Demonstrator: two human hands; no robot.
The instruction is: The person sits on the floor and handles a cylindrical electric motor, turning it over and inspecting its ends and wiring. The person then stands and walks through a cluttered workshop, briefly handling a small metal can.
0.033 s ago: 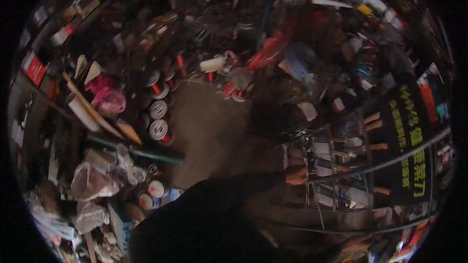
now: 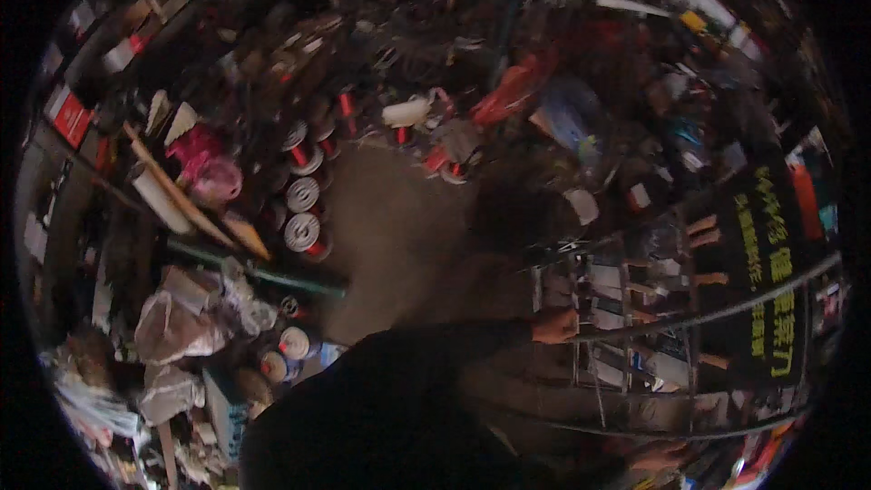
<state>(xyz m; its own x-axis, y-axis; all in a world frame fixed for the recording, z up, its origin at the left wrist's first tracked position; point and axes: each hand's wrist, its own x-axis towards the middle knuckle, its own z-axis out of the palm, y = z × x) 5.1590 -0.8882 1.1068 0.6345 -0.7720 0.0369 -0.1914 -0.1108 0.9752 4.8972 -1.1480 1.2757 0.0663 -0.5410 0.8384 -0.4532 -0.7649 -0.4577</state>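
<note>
My left hand, at the end of a dark sleeve, is closed around the upper rail of a metal wire rack. Several knives with broad blades and wooden handles sit in the rack, their handles pointing right. Low on the right, my right hand is by the rack's lower rail; it is dim and blurred, so its fingers cannot be made out. A black panel with yellow lettering forms the rack's right side.
Several red-and-white spools stand on the bare brown floor. To the left lie a green bar, plastic bags and a pink bundle. A red bag and a bluish bag lie among clutter at the back.
The view has shifted slightly, so the surroundings sit a little further right in the picture. My left hand keeps its place on the rack's rail.
</note>
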